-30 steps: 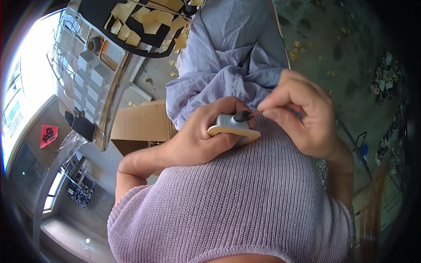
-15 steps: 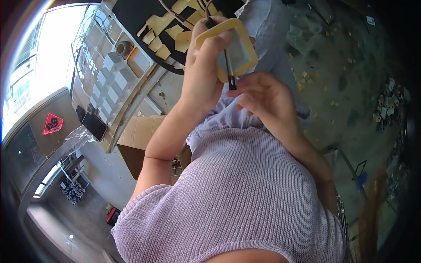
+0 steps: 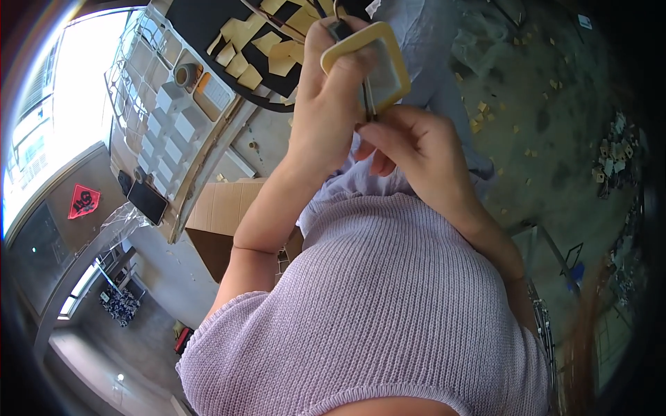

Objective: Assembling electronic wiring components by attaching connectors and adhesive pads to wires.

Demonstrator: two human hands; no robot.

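My left hand (image 3: pixel 325 104) is closed around a flat, rounded-square piece with a pale yellow rim (image 3: pixel 401 59) and a greyish middle, its thumb pressed on the face. Thin dark wires (image 3: pixel 370 100) run down across this piece. Their lower end, a small black connector in the earlier picture, is now covered by the fingers of my right hand (image 3: pixel 427 142), which pinch it just below the rim. A dark block (image 3: pixel 340 30) shows at the top of my left hand, with more wires rising from it.
Pale yellow pieces (image 3: pixel 283 57) lie scattered on a round black surface ahead. To the left, a table carries white boxes (image 3: pixel 165 132), a roll of tape (image 3: pixel 186 75) and a phone (image 3: pixel 147 202). A cardboard box (image 3: pixel 222 208) stands below. Yellow scraps litter the floor at right.
My right hand's fingers have closed on the wire end, hiding the connector. The yellow-rimmed piece has tilted and risen slightly in my left hand.
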